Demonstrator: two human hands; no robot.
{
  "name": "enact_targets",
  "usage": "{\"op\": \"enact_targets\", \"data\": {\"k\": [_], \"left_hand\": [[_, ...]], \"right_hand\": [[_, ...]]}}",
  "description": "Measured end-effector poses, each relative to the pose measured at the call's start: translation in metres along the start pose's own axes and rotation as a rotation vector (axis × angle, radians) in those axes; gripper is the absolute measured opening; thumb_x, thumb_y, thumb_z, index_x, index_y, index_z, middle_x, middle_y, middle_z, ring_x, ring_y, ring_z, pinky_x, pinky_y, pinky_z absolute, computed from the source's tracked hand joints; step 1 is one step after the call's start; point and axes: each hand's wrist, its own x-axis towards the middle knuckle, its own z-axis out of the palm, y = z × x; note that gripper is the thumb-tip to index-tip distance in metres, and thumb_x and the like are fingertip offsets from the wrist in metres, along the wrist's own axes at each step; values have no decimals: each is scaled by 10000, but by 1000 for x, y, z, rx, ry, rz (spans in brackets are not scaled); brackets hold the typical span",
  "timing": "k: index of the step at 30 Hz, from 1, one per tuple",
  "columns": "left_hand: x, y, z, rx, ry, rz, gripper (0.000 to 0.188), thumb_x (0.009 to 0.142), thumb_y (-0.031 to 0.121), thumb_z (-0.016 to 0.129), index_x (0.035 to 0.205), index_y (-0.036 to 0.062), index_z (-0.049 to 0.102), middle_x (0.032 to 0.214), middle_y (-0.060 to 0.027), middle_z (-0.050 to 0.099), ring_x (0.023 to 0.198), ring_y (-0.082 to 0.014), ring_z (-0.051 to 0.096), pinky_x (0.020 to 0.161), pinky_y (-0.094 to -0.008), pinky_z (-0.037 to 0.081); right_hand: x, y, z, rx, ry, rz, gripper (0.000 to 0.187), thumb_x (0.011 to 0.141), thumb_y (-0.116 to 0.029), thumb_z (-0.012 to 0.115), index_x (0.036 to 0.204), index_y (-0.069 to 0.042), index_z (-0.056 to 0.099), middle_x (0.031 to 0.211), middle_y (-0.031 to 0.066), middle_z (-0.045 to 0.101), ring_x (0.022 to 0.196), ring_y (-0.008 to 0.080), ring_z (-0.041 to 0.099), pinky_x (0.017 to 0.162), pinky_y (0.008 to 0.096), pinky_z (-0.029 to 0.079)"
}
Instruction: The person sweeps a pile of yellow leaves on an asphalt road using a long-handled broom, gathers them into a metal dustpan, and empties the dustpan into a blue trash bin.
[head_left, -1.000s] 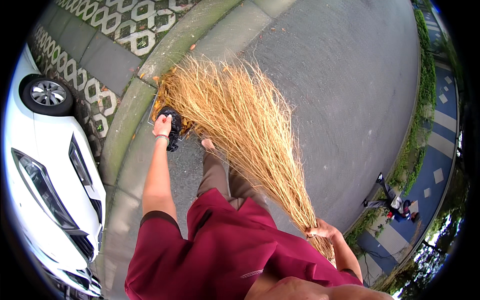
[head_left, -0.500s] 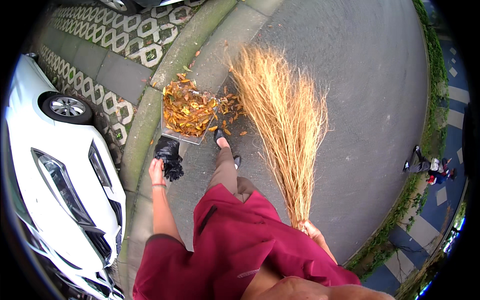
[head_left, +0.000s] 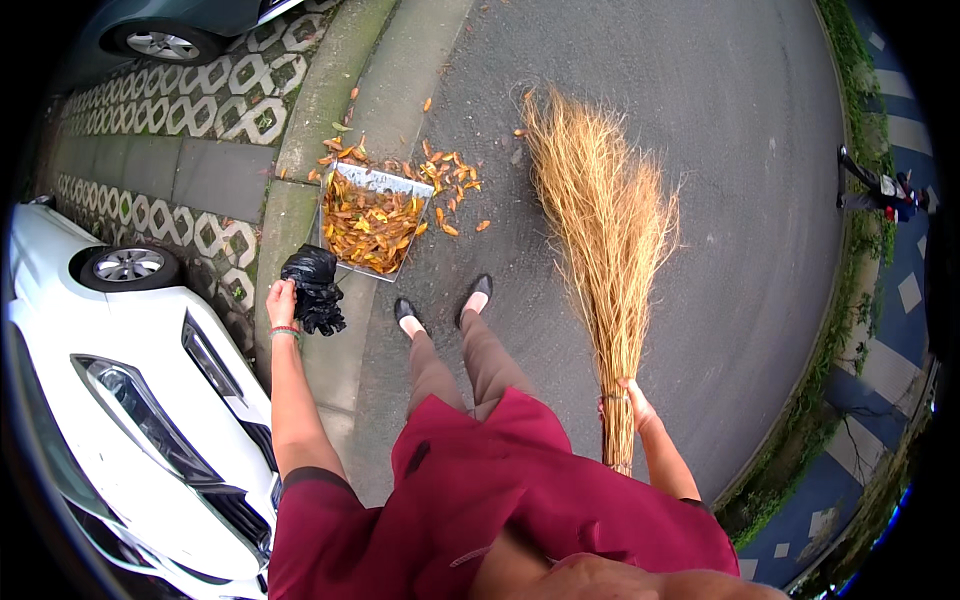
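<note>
My left hand (head_left: pixel 282 302) is closed at the lower left of a metal dustpan (head_left: pixel 392 182), around what looks like the top of its upright handle. A bunched black plastic bag (head_left: pixel 316 290) hangs beside that hand and hides most of the handle. Yellow and brown leaves (head_left: pixel 372 228) fill much of the pan, while its far end shows bare metal. More leaves (head_left: pixel 455 180) lie scattered on the road beyond and right of it. My right hand (head_left: pixel 633 402) grips a large straw broom (head_left: pixel 605 240) near its bound end, bristles spread forward, apart from the leaves.
A mossy kerb (head_left: pixel 297 165) runs along the left, with honeycomb paving (head_left: pixel 190 105) behind it. A white car (head_left: pixel 140 400) stands close on my left, a dark car (head_left: pixel 160 30) farther ahead. Grey road (head_left: pixel 740 230) stretches right towards a planted edge, where another person (head_left: pixel 885 192) is.
The broom has swung right, away from the leaves. Inside the dustpan the leaves have settled back, baring its far end. My feet now stand side by side.
</note>
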Motion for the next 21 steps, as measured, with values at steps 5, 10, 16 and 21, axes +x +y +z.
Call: {"op": "enact_targets", "data": {"k": [5,10,16,21], "left_hand": [[35,-39,12,174,-57,38,215,779,134,570,591,99,472,558,72,402,524,-34,328,477,-203,267],[54,-82,18,430,-12,75,259,772,226,593,611,67,467,552,41,404,537,-67,349,504,-242,312],[45,-92,12,652,15,131,322,756,352,592,629,76,487,561,-7,462,546,-135,416,577,-310,356],[45,-102,-4,641,-4,99,340,757,365,587,620,76,471,553,-7,456,552,-138,425,581,-329,364]], "right_hand": [[66,53,48,-220,-62,111,596,647,-531,530,924,-2,527,798,152,582,706,268,577,679,418,479],[60,132,83,-561,-15,183,618,671,-484,551,1091,-40,465,952,136,566,854,237,558,745,382,464],[-71,185,53,-433,-85,196,568,690,-400,556,1094,-4,520,1065,116,548,952,199,502,825,323,399],[-120,158,94,-405,-29,-61,513,687,-327,561,1053,32,534,937,125,600,847,189,550,789,287,420]]}}
